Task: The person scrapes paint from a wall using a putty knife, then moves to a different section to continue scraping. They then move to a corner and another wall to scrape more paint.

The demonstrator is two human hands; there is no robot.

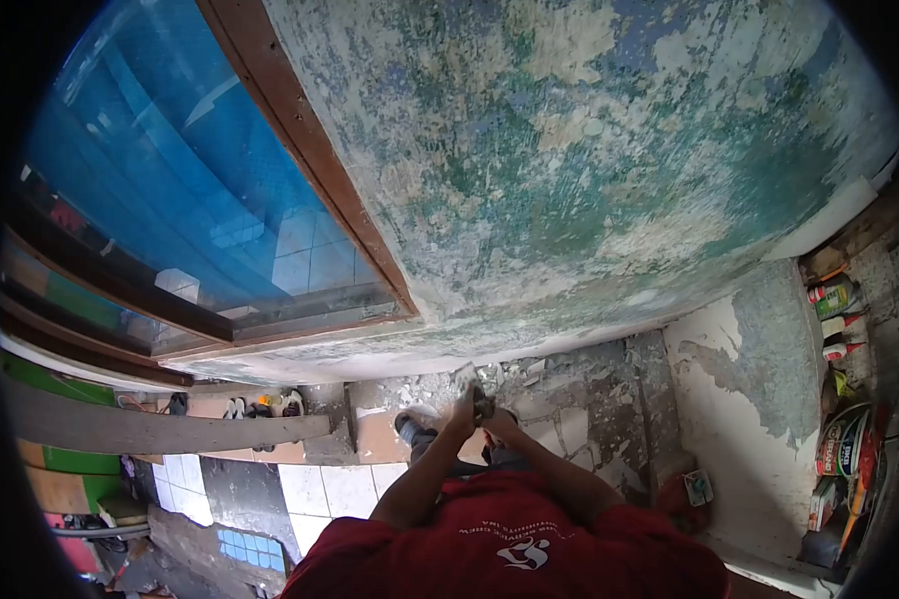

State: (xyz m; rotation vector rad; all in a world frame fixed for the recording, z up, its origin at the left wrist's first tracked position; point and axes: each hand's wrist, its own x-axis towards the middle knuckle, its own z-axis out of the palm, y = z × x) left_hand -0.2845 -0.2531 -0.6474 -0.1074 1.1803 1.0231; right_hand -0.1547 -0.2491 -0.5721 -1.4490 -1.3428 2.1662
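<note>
Head view: the biggest thing before me is the wall (569,160), blotched green, violet and cream where its coat is worn. On its left is the brown-framed window (190,190), its pane mostly blue. Below runs the floor (619,399), dark in places and littered with pale flakes close to the wall. My red shirt (420,559) fills the bottom middle, with white print on it. A greyish plank (190,429) reaches in from the left edge. At far right, a can (846,446) stands among bottles (837,299) and other odds and ends.

My left hand (462,414) and right hand (501,425) are brought together in front of me, over the floor near my feet. Several shoes (291,403) sit left of them, beyond the plank. Smallest is the dark thing (482,407) between my hands; at this size I can't tell whether my fingers are clamped on it or merely against it.
</note>
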